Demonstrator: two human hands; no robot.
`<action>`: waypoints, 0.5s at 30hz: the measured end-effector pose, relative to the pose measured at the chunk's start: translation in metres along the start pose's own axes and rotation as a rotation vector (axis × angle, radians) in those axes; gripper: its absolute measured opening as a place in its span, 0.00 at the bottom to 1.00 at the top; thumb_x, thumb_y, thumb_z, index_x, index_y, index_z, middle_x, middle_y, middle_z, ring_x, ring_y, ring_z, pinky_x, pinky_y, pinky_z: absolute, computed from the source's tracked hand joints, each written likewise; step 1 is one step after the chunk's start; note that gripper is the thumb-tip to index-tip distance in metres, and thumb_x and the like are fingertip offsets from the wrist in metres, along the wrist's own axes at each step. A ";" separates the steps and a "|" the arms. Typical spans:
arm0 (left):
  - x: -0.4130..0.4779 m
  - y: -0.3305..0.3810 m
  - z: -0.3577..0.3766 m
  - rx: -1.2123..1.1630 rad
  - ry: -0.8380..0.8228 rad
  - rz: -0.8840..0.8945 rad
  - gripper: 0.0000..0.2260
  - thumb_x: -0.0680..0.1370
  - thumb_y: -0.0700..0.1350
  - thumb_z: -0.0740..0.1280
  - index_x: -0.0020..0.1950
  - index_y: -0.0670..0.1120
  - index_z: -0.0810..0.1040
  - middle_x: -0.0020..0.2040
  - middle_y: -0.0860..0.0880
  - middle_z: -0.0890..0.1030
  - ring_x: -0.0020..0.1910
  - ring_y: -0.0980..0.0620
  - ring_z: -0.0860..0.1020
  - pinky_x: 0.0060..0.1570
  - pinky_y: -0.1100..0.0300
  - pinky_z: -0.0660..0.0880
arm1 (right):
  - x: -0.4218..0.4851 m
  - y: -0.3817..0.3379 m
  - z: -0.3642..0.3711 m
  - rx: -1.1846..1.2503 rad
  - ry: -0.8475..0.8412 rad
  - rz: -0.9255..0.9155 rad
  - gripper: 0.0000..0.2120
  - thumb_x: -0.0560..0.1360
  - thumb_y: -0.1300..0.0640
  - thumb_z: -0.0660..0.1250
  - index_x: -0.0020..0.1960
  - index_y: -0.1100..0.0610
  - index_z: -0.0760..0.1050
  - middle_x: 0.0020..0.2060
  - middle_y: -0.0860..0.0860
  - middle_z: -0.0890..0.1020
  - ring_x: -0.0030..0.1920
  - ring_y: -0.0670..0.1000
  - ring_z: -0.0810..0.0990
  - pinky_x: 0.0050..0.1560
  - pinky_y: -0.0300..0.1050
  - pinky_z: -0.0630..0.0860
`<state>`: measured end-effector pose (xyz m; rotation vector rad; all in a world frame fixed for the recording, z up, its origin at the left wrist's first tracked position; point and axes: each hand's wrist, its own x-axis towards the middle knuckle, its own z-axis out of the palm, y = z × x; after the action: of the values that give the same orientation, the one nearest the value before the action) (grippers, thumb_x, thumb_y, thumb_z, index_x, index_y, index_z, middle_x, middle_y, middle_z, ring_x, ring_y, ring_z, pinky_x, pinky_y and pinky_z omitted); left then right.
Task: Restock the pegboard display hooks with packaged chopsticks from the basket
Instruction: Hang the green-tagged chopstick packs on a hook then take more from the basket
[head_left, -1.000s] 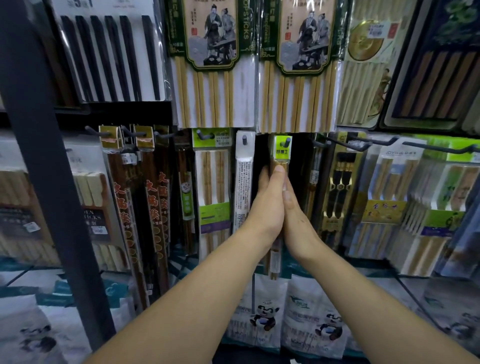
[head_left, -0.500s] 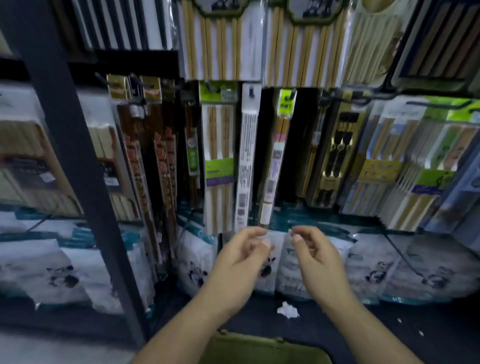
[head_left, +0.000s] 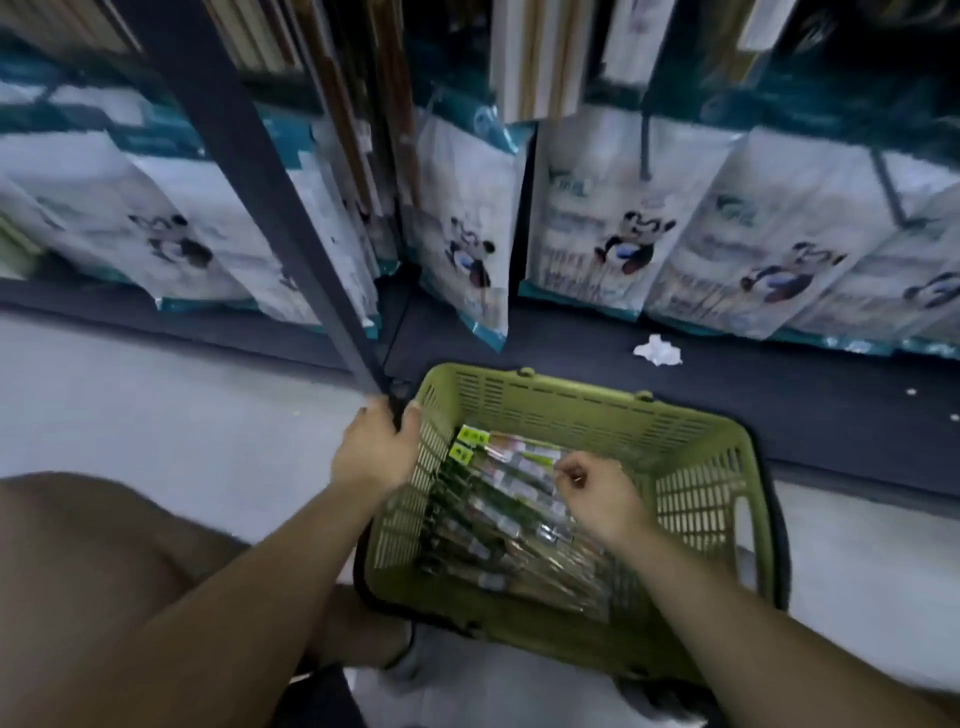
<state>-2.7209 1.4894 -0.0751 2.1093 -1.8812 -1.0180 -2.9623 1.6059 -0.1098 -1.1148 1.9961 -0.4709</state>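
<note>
A bare bent knee (head_left: 78, 571) fills the lower left corner, nearer than either set of fingers. Just ahead of it, an olive-green slotted plastic basket (head_left: 696, 499) sits on the pale grey floor (head_left: 156, 389).

The left hand (head_left: 376, 452) grips the basket at its far-left corner. Thumb and fingers are curled over the rim with a dark bar between them; whether that bar is the basket's handle cannot be told.

The right hand (head_left: 602, 493) is inside the basket, its fingertips (head_left: 566, 475) curled together and touching the top layer of clear-wrapped chopstick packs (head_left: 498, 514). Blur hides whether they actually pinch one. The packs lie side by side under and to the left of these fingers, their yellow-green header cards pointing toward the left thumb.

Beyond the right fingers, a crumpled white paper scrap (head_left: 657, 351) lies on the dark shelf base (head_left: 727, 395). Behind it stand white-and-teal panda-printed bags (head_left: 618, 228). A dark metal upright (head_left: 249, 156) rises from beside the left fingers. Pale hanging chopstick packages (head_left: 540, 57) dangle farthest back.
</note>
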 end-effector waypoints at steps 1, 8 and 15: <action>-0.001 -0.007 0.005 -0.028 -0.042 -0.006 0.23 0.84 0.61 0.55 0.68 0.45 0.70 0.60 0.38 0.79 0.62 0.35 0.77 0.61 0.42 0.74 | 0.002 0.009 0.010 -0.028 -0.029 0.005 0.06 0.80 0.57 0.68 0.55 0.55 0.82 0.48 0.50 0.85 0.50 0.54 0.83 0.49 0.45 0.77; -0.010 -0.034 0.026 -0.169 -0.017 -0.031 0.15 0.84 0.62 0.54 0.54 0.51 0.70 0.45 0.46 0.80 0.47 0.40 0.78 0.44 0.48 0.72 | 0.026 0.055 0.059 -0.312 -0.189 -0.006 0.13 0.81 0.53 0.66 0.64 0.54 0.79 0.61 0.55 0.79 0.57 0.56 0.78 0.48 0.43 0.72; -0.007 -0.036 0.030 -0.200 0.027 -0.027 0.15 0.83 0.62 0.57 0.49 0.51 0.70 0.39 0.49 0.79 0.38 0.50 0.77 0.36 0.53 0.70 | 0.064 0.063 0.064 -0.498 -0.045 -0.086 0.26 0.79 0.51 0.68 0.75 0.57 0.69 0.71 0.57 0.69 0.71 0.60 0.64 0.68 0.53 0.67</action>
<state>-2.7080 1.5136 -0.1141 2.0288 -1.6662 -1.1250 -2.9664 1.5901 -0.2185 -1.4988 2.0879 0.0194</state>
